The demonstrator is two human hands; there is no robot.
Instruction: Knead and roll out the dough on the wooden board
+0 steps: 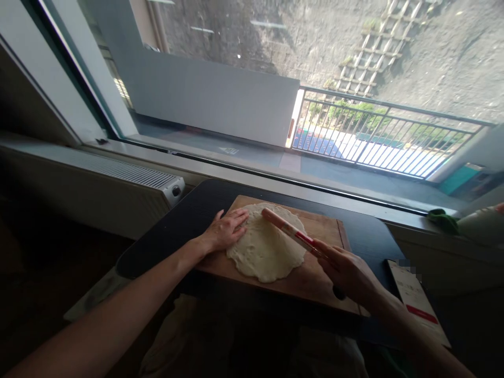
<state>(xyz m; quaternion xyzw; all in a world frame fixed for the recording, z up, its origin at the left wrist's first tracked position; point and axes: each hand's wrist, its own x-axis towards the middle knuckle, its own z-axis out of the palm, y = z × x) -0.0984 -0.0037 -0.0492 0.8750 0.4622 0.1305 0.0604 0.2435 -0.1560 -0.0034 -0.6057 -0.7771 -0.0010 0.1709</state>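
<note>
A flat, roughly round sheet of dough (262, 252) lies on a wooden cutting board (318, 281). My left hand (226, 229) rests palm down at the dough's left edge, its fingers stretched out over the rim. In my right hand (342, 268) is the near end of a wooden rolling pin (287, 229) with a red-and-white label. The pin slants across the upper right of the dough, its far end over the sheet; whether it presses on the dough I cannot tell. The underside of my right hand's grip is hidden.
The board sits on a dark table (185, 210) beside a window sill (244, 176). A white radiator (118, 184) stands at the left. On the table's right side lies a pale box or packet (417, 304) with a red band. A green cloth (443, 220) is near the sill.
</note>
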